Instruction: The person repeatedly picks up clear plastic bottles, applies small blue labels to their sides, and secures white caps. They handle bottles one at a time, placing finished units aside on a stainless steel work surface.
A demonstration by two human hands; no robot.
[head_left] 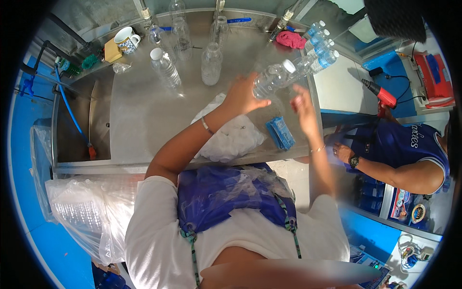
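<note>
My left hand [244, 96] is closed around a clear plastic bottle [273, 79] with a white cap, which is tilted toward the upper right. Beside the bottle, my right hand [304, 108] is raised with fingers apart, a little smeared, and I see nothing in it. Below the two hands lie a white plastic bag [230, 139] of small pale pieces, whose kind I cannot make out, and a blue printed packet [280, 133]. Another capped bottle [165, 68] stands to the left, and an uncapped bottle [211, 65] is behind my left hand.
The steel counter [139, 111] has a sink [82, 125] at its left. At the back are a patterned mug [127, 40], a yellow sponge [112, 51] and a pink cloth [290, 40]. Several labelled bottles [321, 60] line the right edge. A co-worker [399, 154] holds a red heat gun [382, 95].
</note>
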